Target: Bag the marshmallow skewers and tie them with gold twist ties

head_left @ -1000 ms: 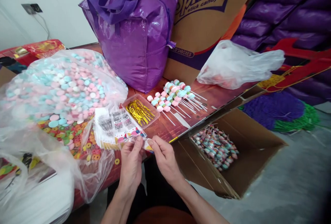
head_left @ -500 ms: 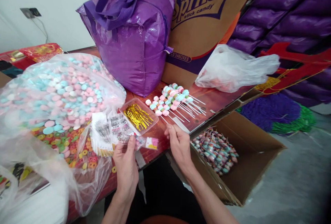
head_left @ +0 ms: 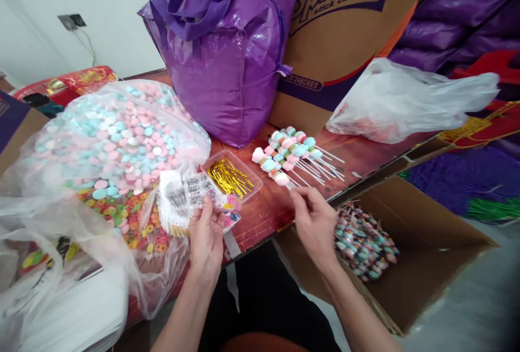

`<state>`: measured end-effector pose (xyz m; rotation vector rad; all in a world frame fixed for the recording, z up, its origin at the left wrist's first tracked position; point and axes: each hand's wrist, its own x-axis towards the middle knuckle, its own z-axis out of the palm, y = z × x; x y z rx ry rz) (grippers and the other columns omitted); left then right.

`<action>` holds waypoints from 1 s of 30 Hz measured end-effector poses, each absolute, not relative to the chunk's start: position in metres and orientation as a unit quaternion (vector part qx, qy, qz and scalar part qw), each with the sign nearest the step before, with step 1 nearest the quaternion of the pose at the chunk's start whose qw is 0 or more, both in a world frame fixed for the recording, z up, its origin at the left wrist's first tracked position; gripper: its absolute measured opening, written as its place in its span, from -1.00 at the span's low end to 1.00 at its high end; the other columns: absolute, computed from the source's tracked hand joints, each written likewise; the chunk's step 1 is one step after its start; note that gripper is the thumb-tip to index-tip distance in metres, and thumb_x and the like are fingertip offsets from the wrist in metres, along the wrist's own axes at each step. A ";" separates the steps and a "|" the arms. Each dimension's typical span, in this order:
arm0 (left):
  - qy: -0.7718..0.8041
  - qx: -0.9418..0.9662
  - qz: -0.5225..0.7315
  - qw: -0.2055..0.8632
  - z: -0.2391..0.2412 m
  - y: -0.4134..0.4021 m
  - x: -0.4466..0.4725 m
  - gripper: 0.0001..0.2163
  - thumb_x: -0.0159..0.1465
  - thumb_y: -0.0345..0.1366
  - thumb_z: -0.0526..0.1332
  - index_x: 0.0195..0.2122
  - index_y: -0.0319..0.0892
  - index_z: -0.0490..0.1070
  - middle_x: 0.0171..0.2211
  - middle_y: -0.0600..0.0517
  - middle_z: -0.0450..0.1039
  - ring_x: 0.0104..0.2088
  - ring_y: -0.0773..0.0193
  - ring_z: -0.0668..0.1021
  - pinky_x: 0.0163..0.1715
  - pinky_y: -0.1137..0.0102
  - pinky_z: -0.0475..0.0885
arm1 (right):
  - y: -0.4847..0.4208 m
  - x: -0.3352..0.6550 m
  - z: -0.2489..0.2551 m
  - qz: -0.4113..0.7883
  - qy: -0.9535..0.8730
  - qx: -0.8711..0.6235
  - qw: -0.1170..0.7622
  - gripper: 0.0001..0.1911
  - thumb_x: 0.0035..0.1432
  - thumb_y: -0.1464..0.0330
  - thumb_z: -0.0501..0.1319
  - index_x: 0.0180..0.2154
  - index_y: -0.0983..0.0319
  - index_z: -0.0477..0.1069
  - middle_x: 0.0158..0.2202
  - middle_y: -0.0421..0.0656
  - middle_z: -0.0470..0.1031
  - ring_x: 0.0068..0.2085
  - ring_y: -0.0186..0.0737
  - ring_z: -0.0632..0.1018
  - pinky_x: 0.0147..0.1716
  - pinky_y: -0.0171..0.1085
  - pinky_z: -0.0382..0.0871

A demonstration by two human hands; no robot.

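Observation:
My right hand (head_left: 314,222) is closed in a pinch at the white stick of the nearest candy skewer (head_left: 270,165), which is strung with pink, blue and white sweets. More candy skewers (head_left: 300,149) lie side by side behind it, sticks pointing right. My left hand (head_left: 207,233) is closed, thumb on top, on a clear printed plastic bag (head_left: 217,196) with pink and yellow spots. Under and left of it lies a stack of printed clear bags (head_left: 173,203). Just beyond stands a clear plastic tray (head_left: 259,185) of gold twist ties (head_left: 229,177).
On the left are large clear bags of pastel sweets (head_left: 125,141) and ring candies (head_left: 122,211). A purple zipped bag (head_left: 231,70) and a large cardboard box (head_left: 341,38) stand behind. At right are a white plastic bag (head_left: 398,103) and an open carton (head_left: 430,243) holding wrapped skewers.
My right hand has moved to the nearest skewer's stick, and that skewer is shifted slightly apart from the others. My left hand stays at the printed bags. The camera view has turned left.

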<state>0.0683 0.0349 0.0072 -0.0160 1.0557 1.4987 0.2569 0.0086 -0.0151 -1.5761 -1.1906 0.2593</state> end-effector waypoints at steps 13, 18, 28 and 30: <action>0.473 0.105 0.670 0.563 0.005 0.029 0.074 -0.59 -0.12 -0.12 0.55 -0.46 -0.21 0.39 -0.52 0.17 0.45 -0.50 0.44 0.50 -0.40 0.48 0.43 | -0.072 0.260 -0.006 0.090 -0.635 -0.570 0.514 -0.84 0.25 0.53 0.21 -0.25 0.17 0.50 -0.35 -0.16 0.53 -0.33 -0.20 0.54 -0.31 -0.23 0.38; 0.482 0.150 0.673 0.540 0.001 0.028 0.069 -0.57 -0.10 -0.07 0.53 -0.42 -0.21 0.39 -0.53 0.19 0.42 -0.53 0.46 0.47 -0.44 0.49 0.43 | -0.072 0.272 -0.003 0.035 -0.685 -0.558 0.467 -0.83 0.22 0.53 0.23 -0.22 0.16 0.50 -0.33 -0.15 0.56 -0.31 -0.18 0.54 -0.27 -0.19 0.38; 0.487 0.134 0.661 0.555 -0.004 0.029 0.066 -0.51 -0.15 -0.02 0.54 -0.46 -0.18 0.30 -0.60 0.19 0.41 -0.58 0.44 0.46 -0.49 0.50 0.43 | -0.077 0.256 -0.001 0.119 -0.606 -0.577 0.535 -0.82 0.28 0.57 0.20 -0.24 0.18 0.46 -0.34 -0.18 0.47 -0.33 -0.26 0.50 -0.33 -0.27 0.35; 0.486 0.127 0.660 0.558 -0.003 0.029 0.067 -0.51 -0.16 -0.02 0.55 -0.47 -0.18 0.30 -0.61 0.18 0.41 -0.57 0.43 0.47 -0.49 0.50 0.44 | -0.077 0.254 -0.004 0.109 -0.613 -0.573 0.533 -0.81 0.27 0.59 0.20 -0.23 0.18 0.45 -0.34 -0.18 0.47 -0.33 -0.26 0.50 -0.33 -0.27 0.35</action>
